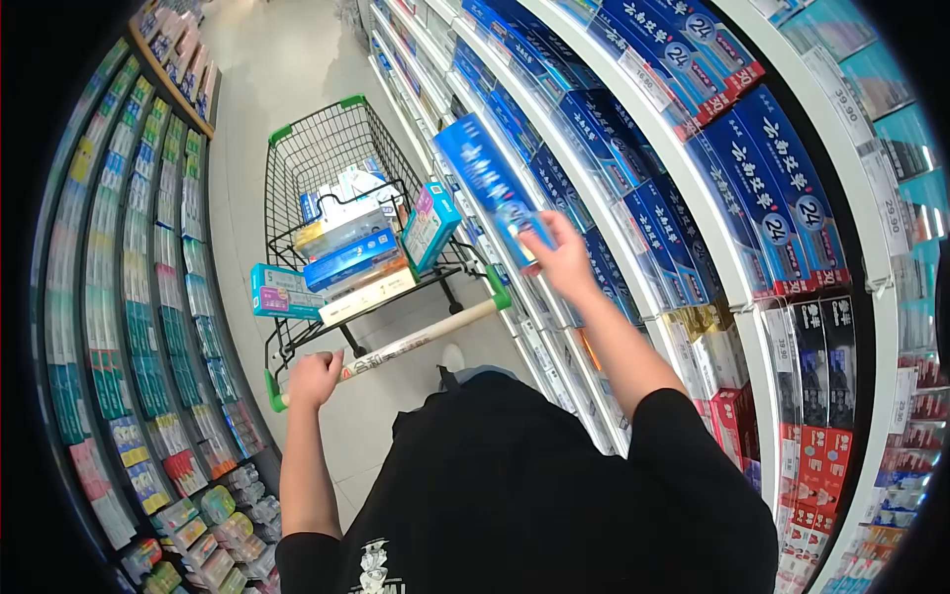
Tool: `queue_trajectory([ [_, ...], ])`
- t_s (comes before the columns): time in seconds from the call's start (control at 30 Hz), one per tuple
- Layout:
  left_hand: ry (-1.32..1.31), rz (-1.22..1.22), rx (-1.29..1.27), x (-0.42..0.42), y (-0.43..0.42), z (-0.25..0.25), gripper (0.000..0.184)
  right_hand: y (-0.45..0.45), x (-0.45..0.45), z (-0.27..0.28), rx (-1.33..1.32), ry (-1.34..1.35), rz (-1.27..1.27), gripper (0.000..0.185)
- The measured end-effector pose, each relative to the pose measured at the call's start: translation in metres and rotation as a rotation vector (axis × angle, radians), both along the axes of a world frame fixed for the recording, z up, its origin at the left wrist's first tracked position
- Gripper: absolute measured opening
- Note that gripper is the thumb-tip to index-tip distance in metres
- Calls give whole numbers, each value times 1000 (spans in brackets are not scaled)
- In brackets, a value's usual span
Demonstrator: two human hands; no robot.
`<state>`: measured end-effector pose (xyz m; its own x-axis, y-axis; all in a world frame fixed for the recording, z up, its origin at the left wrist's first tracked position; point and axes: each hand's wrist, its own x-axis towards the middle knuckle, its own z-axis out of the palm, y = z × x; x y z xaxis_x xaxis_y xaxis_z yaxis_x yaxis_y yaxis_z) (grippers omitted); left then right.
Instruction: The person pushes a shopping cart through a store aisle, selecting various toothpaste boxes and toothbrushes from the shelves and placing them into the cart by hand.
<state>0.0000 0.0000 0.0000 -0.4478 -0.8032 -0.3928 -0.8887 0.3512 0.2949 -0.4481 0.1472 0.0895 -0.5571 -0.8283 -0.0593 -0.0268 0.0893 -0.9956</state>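
My right hand [561, 259] is closed on the lower end of a long blue toothpaste box [485, 173] with white lettering, held up between the cart and the right shelf. My left hand [317, 378] is wrapped round the left end of the pale cart handle [421, 340], which has green ends. Beyond it stands the black wire shopping cart [327, 129]. Several boxes lie in the cart, among them a blue box [351, 259] and a cream box [371, 295]. Teal boxes sit at the cart's left side [285, 289] and right side [431, 226].
On my right, white shelves hold rows of dark blue toothpaste boxes [762, 188] with price tags [643, 81] along the edges. Packed toothbrush racks [139, 297] line the left. A pale tiled floor [242, 59] runs ahead between them. Another display [178, 59] stands at the far left.
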Motion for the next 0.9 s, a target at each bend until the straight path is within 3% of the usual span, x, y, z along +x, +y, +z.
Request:
queue_trajectory([
  [0.23, 30, 0, -72, -12, -40, -4, 53, 11, -60, 34, 109, -73, -94, 35],
  [0.33, 38, -16, -106, -9, -45, -5, 51, 17, -63, 35, 113, -81, -90, 43],
  [0.47, 70, 2, -150, -10, -50, -3, 49, 20, -53, 38, 61, -288, -47, 52],
  [0.57, 67, -12, -185, -9, -54, -7, 49, 20, -52, 45, 80, -285, -73, 52],
  [0.77, 79, -13, -192, -8, -62, -8, 50, -6, -82, 76, -9, 85, -247, 50],
  [0.9, 79, -14, -193, -8, -64, -7, 50, -29, -111, 90, 21, 5, -369, 48],
])
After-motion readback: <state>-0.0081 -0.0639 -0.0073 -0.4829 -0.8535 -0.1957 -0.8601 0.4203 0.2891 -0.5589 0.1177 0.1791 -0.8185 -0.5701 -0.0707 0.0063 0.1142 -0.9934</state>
